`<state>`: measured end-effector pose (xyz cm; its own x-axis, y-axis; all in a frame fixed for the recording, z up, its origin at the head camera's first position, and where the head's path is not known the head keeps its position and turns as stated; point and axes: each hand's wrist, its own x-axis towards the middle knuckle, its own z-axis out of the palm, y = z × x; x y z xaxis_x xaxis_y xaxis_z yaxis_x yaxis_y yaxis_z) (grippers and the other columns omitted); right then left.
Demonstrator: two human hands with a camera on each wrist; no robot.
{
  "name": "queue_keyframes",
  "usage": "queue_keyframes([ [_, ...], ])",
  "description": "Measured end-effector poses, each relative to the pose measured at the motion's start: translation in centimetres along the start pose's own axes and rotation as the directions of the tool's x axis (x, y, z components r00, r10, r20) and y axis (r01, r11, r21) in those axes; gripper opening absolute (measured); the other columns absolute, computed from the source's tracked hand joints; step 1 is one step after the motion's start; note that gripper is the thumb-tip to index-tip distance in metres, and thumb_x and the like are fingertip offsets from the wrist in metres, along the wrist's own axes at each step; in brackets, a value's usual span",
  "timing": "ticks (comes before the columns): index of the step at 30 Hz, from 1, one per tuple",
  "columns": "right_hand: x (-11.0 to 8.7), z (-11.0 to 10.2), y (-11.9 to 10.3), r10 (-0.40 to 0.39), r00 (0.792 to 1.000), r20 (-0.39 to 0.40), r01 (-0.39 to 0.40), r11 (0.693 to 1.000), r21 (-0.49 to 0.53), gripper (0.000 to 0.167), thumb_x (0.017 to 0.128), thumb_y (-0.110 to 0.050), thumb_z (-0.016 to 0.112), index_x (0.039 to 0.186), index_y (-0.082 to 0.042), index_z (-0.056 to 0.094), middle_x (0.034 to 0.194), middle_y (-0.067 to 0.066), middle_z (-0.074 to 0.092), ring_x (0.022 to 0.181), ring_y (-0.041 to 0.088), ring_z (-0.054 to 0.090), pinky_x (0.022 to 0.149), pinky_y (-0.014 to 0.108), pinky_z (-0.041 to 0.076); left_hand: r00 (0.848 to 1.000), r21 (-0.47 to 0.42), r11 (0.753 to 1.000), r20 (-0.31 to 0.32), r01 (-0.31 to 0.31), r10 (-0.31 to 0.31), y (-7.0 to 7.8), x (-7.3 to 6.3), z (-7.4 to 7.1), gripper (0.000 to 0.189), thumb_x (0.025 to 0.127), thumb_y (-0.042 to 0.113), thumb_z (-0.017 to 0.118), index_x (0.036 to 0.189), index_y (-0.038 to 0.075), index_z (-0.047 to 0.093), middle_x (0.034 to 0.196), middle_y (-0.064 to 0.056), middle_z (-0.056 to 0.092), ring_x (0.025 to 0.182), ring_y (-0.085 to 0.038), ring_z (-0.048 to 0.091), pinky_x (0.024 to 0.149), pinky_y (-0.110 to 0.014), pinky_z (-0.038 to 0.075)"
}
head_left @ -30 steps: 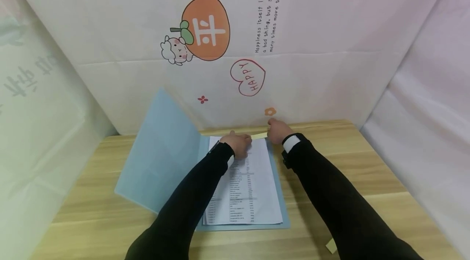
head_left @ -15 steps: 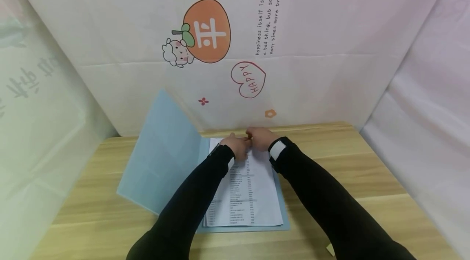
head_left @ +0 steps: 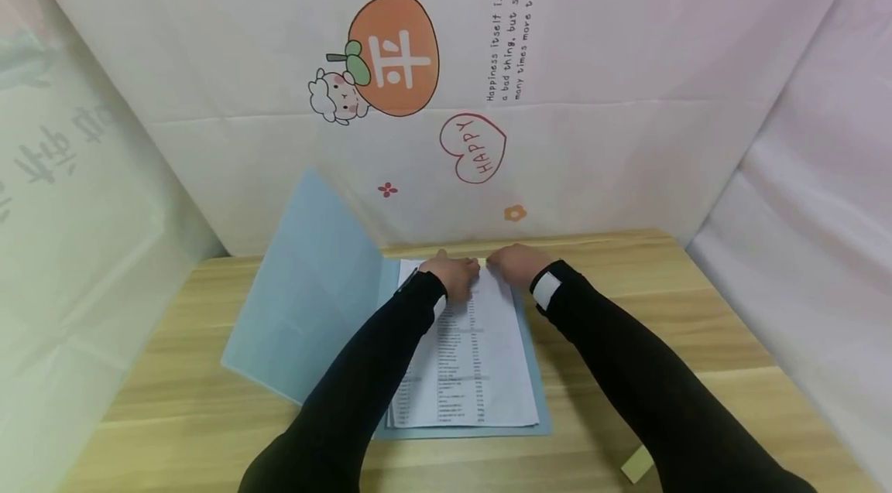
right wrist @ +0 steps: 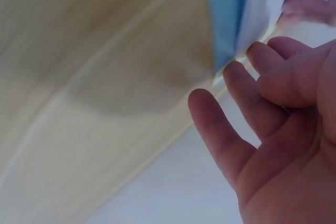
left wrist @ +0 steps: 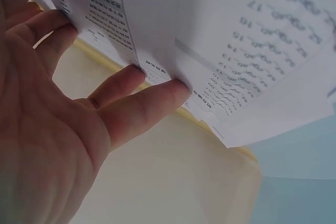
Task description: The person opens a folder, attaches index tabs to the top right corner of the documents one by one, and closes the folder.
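Observation:
A stack of printed sheets [head_left: 481,361] lies inside an open light-blue folder [head_left: 542,400]. My left hand [head_left: 453,276] rests over the sheets' far end. In the left wrist view its fingertips [left wrist: 176,90] touch the print near that edge, fingers extended and spread. My right hand [head_left: 517,267] is just right of it, at the far right corner of the sheets. The right wrist view has its fingers [right wrist: 210,116] loosely bent along the folder's far edge, around no visible object. A pale yellow sliver shows between the two hands, the rest of it hidden.
The folder's cover [head_left: 307,292] stands tilted up on the left. A small yellow piece [head_left: 637,464] lies by my right forearm on the wooden table [head_left: 606,377]. A white printed cloth [head_left: 592,168] hangs right behind the table's far edge.
My right hand came left to meet the left hand along the sheets' far edge, then drew back slightly right. The yellow strip stretched between the hands earlier is now mostly covered. My left hand stayed put.

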<state>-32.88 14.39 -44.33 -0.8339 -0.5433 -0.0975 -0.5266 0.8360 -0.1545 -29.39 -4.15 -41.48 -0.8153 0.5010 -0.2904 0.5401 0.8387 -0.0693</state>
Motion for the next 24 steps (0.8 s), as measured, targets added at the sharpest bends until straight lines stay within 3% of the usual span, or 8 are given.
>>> queue_keyframes([
  [4,-0.5,0.0,0.6,-0.009,0.999,0.031,0.009,1.000,-0.010,0.032,0.099,-0.005,0.056,0.127,-0.014,0.067,0.120,0.007,0.067,0.110,0.027,0.062,0.095,0.044,0.047,1.000,0.001,1.000,0.004,-0.002,0.002,0.0,0.0,0.0,0.063,0.100,0.035,0.058,0.156,0.020,0.035,0.156,0.006,0.037,0.141,-0.025,0.036,0.113,-0.043,0.026],
  [8,-0.9,0.1,-0.5,-0.032,0.999,0.036,0.036,0.992,-0.123,0.046,0.095,0.001,0.060,0.137,-0.015,0.062,0.122,0.012,0.064,0.105,0.028,0.063,0.088,0.042,0.050,1.000,-0.065,0.998,0.014,0.006,-0.005,0.1,-0.1,0.3,0.064,0.098,0.037,0.061,0.156,0.023,0.036,0.157,0.007,0.035,0.142,-0.026,0.033,0.113,-0.044,0.025],
  [13,-1.4,0.0,-2.2,-0.032,0.998,0.060,0.046,0.967,-0.252,0.037,0.094,-0.003,0.064,0.129,-0.012,0.066,0.110,0.012,0.062,0.092,0.023,0.063,0.079,0.037,0.052,0.998,-0.138,0.990,0.060,0.008,0.001,0.6,-1.5,1.4,0.075,0.091,0.051,0.067,0.156,0.033,0.035,0.161,0.010,0.025,0.145,-0.037,0.025,0.111,-0.053,0.028],
  [16,-1.6,-0.3,-2.9,-0.017,0.997,0.072,0.034,0.972,-0.234,0.035,0.094,-0.004,0.064,0.128,-0.010,0.066,0.109,0.012,0.062,0.092,0.023,0.063,0.080,0.036,0.052,0.995,-0.127,0.991,0.094,0.032,-0.020,1.2,-3.2,1.5,0.084,0.084,0.056,0.073,0.155,0.039,0.034,0.162,0.008,0.023,0.141,-0.044,0.030,0.105,-0.058,0.034],
  [20,-1.7,-0.5,-3.2,0.034,0.994,0.102,-0.017,0.986,-0.168,0.042,0.096,-0.006,0.063,0.138,-0.010,0.060,0.120,0.012,0.060,0.095,0.022,0.062,0.082,0.035,0.051,0.987,-0.102,0.989,0.136,0.103,-0.089,1.8,-5.3,1.4,0.093,0.076,0.061,0.078,0.155,0.043,0.032,0.163,0.007,0.022,0.134,-0.044,0.039,0.096,-0.053,0.044],
  [24,-1.4,0.2,-2.4,0.058,0.993,0.098,-0.044,0.989,-0.140,0.049,0.095,-0.009,0.062,0.143,-0.010,0.055,0.131,0.014,0.055,0.098,0.023,0.059,0.085,0.036,0.049,0.985,-0.103,0.986,0.118,0.134,-0.122,1.8,-6.4,1.4,0.095,0.075,0.064,0.077,0.155,0.044,0.031,0.163,0.007,0.022,0.134,-0.046,0.038,0.093,-0.051,0.046],
])
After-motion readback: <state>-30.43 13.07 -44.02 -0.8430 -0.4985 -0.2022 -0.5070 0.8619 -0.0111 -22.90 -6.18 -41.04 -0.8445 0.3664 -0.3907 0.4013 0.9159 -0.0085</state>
